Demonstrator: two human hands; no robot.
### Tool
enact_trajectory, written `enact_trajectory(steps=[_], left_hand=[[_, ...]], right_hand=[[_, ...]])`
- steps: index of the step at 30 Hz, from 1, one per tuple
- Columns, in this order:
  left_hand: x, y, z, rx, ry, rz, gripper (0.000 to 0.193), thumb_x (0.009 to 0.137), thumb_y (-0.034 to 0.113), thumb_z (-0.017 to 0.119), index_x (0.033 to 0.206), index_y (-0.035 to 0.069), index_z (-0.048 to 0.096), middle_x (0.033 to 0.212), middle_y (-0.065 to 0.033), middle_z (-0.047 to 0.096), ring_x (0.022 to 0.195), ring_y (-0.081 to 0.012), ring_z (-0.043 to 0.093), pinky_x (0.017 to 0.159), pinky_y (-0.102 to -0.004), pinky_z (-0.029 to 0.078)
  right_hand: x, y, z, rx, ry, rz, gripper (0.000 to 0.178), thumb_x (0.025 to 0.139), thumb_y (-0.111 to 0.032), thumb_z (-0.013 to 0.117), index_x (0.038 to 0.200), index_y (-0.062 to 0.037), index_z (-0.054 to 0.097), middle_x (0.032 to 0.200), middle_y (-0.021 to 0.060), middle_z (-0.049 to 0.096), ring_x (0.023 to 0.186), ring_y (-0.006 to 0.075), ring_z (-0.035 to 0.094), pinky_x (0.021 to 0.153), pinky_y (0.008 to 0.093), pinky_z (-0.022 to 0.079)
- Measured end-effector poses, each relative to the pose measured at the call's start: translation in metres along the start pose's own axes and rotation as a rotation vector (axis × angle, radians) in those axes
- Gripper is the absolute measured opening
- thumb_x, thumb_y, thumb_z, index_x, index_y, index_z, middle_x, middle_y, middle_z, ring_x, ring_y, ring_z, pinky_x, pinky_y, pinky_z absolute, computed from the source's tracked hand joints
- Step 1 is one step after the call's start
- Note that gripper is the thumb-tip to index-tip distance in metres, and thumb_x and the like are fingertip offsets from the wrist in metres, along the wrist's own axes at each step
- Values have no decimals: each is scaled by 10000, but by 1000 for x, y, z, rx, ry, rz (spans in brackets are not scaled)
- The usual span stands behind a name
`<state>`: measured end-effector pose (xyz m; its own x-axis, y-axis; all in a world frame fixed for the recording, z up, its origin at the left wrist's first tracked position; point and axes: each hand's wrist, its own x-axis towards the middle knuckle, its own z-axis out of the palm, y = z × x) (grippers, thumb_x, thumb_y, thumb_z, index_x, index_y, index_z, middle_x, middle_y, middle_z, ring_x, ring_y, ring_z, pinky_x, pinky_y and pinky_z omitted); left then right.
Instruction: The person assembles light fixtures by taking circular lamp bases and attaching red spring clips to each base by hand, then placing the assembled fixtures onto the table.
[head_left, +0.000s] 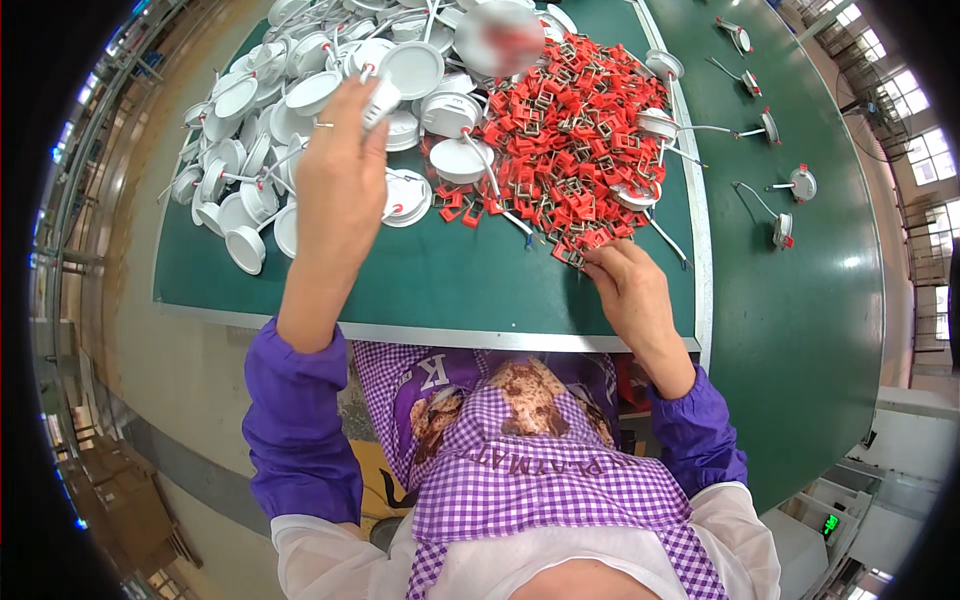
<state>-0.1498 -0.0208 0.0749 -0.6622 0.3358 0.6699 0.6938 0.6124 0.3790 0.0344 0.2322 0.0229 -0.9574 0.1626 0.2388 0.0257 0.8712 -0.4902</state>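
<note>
My left hand [343,165] is raised over a heap of white round downlights [235,97]. Its thumb and fingers close on one small white downlight [382,102], partly hidden by the hand. At the near edge of a pile of red spring clips [560,125], my right hand [632,290] pinches a red clip with metal parts [572,256] between thumb and fingertips. One downlight with a white cable [462,160] lies against the left side of the clip pile, its cable pointing toward me.
The green table [420,290] has a metal edge [440,334] near my body. Several downlights lie along the pile's right side. Beyond a metal rail [697,230] runs a green conveyor belt [800,330] with several spaced downlights, including one with a red clip [783,232].
</note>
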Motion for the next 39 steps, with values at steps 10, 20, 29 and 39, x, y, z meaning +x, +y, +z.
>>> enact_trajectory(steps=[10, 20, 29, 39], left_hand=[[-8, 57, -44, -1002, 312, -375, 418, 997, 87, 533, 1356, -83, 402, 1265, -155, 561, 1147, -241, 589, 926, -369, 537], [-1, 11, -8, -646, 466, -293, 393, 992, 19, 512, 1352, -90, 396, 1268, -167, 537, 1115, -190, 568, 957, -300, 463], [-10, 18, -7, -767, 595, -310, 386, 1007, 29, 480, 1368, -69, 384, 1278, -158, 529, 1130, -191, 555, 956, -309, 451], [-22, 82, -46, -1167, 545, -467, 424, 1021, 141, 479, 1392, -14, 346, 1337, -160, 474, 1197, -274, 537, 1000, -451, 471]], right_hand=[[-5, -3, 4, -206, -30, -59, 245, 757, -77, 724, 993, -66, 660, 919, 84, 608, 874, 279, 612, 718, 399, 518], [11, -8, 8, -167, -109, -105, 238, 807, -47, 596, 1043, -73, 613, 905, 138, 551, 836, 346, 605, 694, 440, 503], [-14, -67, 21, 68, -99, -424, 475, 759, -128, 737, 1219, -155, 626, 1108, 169, 603, 934, 329, 632, 754, 392, 537], [46, -46, 90, 211, -49, -355, 284, 835, -43, 575, 1105, -93, 646, 1070, 132, 622, 943, 318, 635, 761, 393, 532]])
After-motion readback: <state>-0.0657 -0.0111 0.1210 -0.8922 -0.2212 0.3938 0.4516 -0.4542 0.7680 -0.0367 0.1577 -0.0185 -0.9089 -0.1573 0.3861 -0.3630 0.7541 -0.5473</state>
